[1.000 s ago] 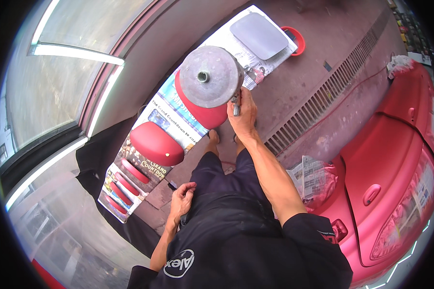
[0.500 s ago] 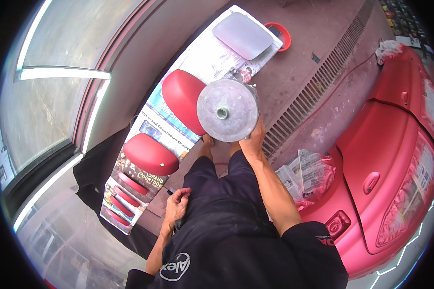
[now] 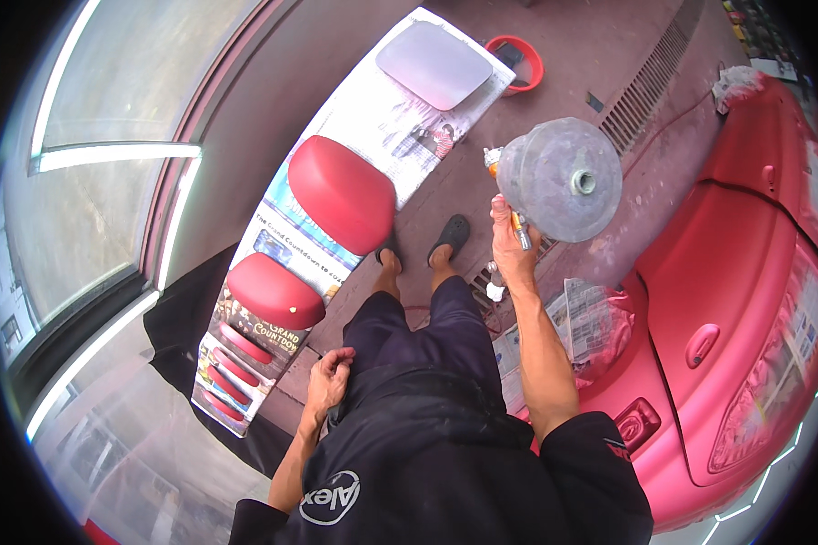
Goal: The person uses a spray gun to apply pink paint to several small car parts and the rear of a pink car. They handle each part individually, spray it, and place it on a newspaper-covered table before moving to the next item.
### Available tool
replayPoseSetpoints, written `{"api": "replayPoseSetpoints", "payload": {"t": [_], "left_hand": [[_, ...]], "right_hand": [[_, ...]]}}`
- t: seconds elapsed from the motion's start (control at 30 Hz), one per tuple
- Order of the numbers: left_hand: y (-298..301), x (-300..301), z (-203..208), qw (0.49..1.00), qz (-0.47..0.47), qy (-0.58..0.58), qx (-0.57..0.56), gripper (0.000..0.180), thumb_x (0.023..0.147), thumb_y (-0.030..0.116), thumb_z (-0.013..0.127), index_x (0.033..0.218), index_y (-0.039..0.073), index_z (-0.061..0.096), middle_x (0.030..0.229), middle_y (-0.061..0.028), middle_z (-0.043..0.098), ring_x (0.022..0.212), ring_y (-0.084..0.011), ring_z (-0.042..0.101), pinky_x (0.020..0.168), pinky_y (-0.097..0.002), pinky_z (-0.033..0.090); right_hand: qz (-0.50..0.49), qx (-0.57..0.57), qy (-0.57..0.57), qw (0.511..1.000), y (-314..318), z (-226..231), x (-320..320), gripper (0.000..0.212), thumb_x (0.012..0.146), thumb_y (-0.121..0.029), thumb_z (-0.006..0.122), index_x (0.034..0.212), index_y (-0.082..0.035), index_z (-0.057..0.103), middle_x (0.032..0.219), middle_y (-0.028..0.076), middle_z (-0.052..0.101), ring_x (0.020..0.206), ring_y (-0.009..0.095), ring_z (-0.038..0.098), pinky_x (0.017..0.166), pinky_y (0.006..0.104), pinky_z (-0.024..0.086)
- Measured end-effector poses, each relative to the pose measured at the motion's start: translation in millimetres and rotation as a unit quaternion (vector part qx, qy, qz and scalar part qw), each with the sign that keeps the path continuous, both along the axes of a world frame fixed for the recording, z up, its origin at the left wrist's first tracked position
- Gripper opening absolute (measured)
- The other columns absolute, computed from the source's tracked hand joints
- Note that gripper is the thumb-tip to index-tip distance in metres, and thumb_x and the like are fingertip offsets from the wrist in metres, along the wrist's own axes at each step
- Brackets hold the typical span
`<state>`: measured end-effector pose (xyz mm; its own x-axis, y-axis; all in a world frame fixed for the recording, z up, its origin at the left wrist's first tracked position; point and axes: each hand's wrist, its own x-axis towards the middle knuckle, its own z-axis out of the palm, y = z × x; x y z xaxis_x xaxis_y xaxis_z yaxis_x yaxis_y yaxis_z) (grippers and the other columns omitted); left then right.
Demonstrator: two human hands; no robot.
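Observation:
My right hand (image 3: 515, 259) is wrapped round the handle of a spray gun (image 3: 519, 229), holding it out over the floor to the right of the bench. The gun's large translucent cup (image 3: 554, 177) hides much of its body. My left hand (image 3: 329, 380) hangs at my left thigh, empty, its fingers loosely bent. On the paper-covered bench (image 3: 373, 127) lie two rounded red mirror covers (image 3: 344, 195), the smaller (image 3: 274, 291) nearer me. Several narrow red handle-like pieces (image 3: 244, 343) lie at its near end, and a pale grey rounded panel (image 3: 433, 65) at its far end.
A red and pink car body (image 3: 718, 300) curves along the right, parts masked with film and newspaper (image 3: 600, 318). A red bucket (image 3: 533, 71) stands beyond the bench. A floor grate (image 3: 650, 82) and a hose run between. Glazed panels (image 3: 109, 100) rise on the left.
My right hand has swung the spray gun rightward, away from the larger mirror cover, and turned it. My feet now show below. The left hand has barely shifted.

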<state>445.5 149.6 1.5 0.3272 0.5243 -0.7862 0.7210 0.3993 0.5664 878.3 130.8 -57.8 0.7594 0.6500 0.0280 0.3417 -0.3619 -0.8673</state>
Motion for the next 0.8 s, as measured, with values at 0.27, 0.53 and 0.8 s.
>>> {"api": "replayPoseSetpoints", "payload": {"t": [0.27,0.53,0.8], "left_hand": [[-34,34,-13,0.998,0.036,0.038,0.031,0.04,0.091,0.003,0.046,0.123,-0.008,0.068,0.112,-0.0143,0.075,0.104,-0.0187,0.07,0.096,-0.0323,0.054],[-101,23,-49,0.983,0.159,0.085,-0.021,0.034,0.092,0.007,0.053,0.117,-0.009,0.069,0.108,-0.0142,0.075,0.097,-0.0169,0.069,0.088,-0.0315,0.054],[-134,83,-57,0.984,0.152,0.042,-0.08,0.026,0.098,0.016,0.072,0.112,-0.005,0.07,0.097,-0.0033,0.073,0.082,-0.0103,0.062,0.074,-0.0284,0.052]], "right_hand": [[0.085,0.019,0.347,0.934,-8,61,59,0.04,0.097,-0.04,0.075,0.102,-0.001,0.073,0.081,0.001,0.069,0.064,0.009,0.054,0.059,0.028,0.045],[0.075,0.0,0.3,0.951,9,58,143,0.05,0.097,-0.052,0.071,0.09,-0.002,0.066,0.071,-0.005,0.055,0.058,0.004,0.045,0.052,0.0243,0.035],[0.134,-0.009,0.325,0.936,15,81,199,0.05,0.098,-0.048,0.071,0.113,0.0,0.071,0.08,-0.003,0.066,0.058,0.003,0.046,0.051,0.0225,0.037]]}}
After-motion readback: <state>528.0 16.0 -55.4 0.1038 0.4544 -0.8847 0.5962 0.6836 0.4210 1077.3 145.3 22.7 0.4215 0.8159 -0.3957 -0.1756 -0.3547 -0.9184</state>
